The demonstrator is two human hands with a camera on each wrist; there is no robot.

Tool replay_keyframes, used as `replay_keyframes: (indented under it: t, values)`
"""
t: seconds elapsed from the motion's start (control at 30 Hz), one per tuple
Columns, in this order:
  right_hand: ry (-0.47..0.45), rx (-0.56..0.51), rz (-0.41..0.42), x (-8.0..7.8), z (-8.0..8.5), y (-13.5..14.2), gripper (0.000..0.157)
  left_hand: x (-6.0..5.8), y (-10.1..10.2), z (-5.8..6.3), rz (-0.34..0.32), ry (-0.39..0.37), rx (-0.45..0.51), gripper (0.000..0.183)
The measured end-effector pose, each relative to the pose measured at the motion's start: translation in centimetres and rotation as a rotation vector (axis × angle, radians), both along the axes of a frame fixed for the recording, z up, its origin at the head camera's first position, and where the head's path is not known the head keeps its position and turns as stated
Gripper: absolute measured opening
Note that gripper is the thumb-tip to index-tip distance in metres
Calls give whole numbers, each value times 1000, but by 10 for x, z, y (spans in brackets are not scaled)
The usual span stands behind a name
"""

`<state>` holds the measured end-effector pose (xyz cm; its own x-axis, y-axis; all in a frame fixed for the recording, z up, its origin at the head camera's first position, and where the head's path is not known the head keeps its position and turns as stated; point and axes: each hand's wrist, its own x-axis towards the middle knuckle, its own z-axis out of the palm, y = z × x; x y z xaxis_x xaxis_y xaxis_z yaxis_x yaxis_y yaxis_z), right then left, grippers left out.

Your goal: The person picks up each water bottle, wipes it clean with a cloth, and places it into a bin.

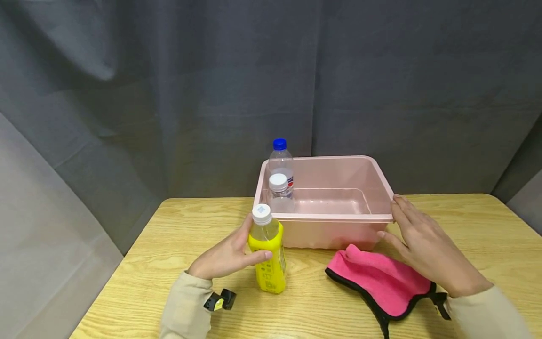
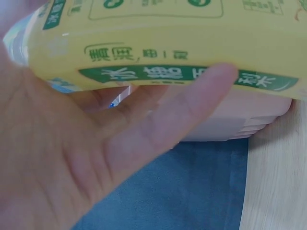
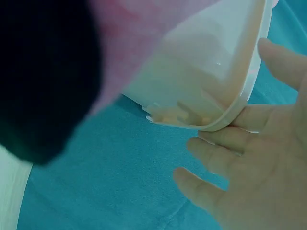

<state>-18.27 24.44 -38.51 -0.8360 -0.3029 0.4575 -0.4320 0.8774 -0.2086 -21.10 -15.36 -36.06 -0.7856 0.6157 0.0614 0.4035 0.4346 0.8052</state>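
Observation:
My left hand [image 1: 226,252] grips an upright plastic drink bottle [image 1: 271,263] with a yellow label and white cap, its thumb lying across the label. In the left wrist view the bottle's label [image 2: 158,48] carries green print. The bottle stands in front of the left end of a pink plastic basin [image 1: 330,230]. At the basin's right front corner my right hand [image 1: 427,240] rests extended fingers against the outside; the right wrist view shows those fingers [image 3: 235,139] straight and at the rim. Inside the basin, at its left end, stand a blue-capped clear bottle [image 1: 280,162] and a white-capped clear bottle [image 1: 281,200].
A bright pink cloth with black edging [image 1: 381,280] lies on the wooden table [image 1: 203,212] before the basin, close by my right wrist. Behind the table hangs a dark grey curtain [image 1: 237,94].

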Motion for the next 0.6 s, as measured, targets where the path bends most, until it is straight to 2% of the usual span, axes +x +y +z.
replay_keyframes:
  t: [0.37,0.5,0.6]
  values:
    - [37,88,-94,2,0,-3,72,-1,3,0,-12,27,5,97]
    - [70,120,-95,3,0,-2,71,1,4,3,-6,48,-12,99]
    - [103,142,-78,2,-2,-3,72,3,3,5,25,59,-29,102]
